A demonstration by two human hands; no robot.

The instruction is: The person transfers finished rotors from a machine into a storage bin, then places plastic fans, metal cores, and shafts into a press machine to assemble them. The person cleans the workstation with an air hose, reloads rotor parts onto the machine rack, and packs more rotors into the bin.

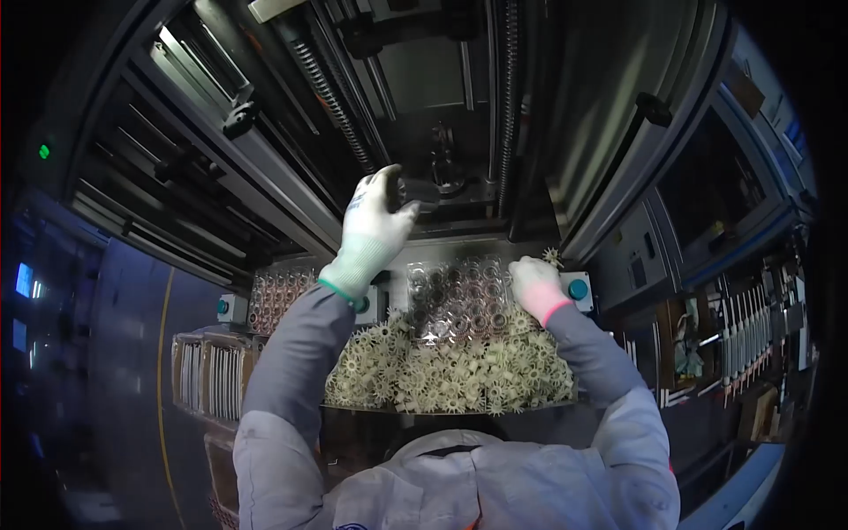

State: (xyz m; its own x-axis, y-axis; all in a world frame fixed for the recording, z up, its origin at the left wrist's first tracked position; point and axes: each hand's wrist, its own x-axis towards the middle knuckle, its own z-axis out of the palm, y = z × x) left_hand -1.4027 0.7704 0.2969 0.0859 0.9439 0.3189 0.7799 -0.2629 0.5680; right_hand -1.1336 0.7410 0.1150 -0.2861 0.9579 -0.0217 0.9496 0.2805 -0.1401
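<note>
My left hand (378,216), in a white glove with a green cuff, is raised at the machine opening. Its thumb and forefinger are apart, and a blurred dark patch lies between them; whether it holds anything I cannot make out. In a white glove with a pink cuff, my right hand (535,284) is at the right edge of a clear plastic tray (458,296) with round pockets. Its fingers are curled, and a pale spiky part (552,256) shows just beyond them. Below the tray spreads a large heap of pale gear-like parts (459,375).
A second tray (276,296) of round pockets lies at the left. Teal-button boxes (578,290) flank the work surface. Ahead are a round metal fixture (449,181) and vertical springs (327,88). Cartons of stacked sheets (212,375) stand at the lower left.
</note>
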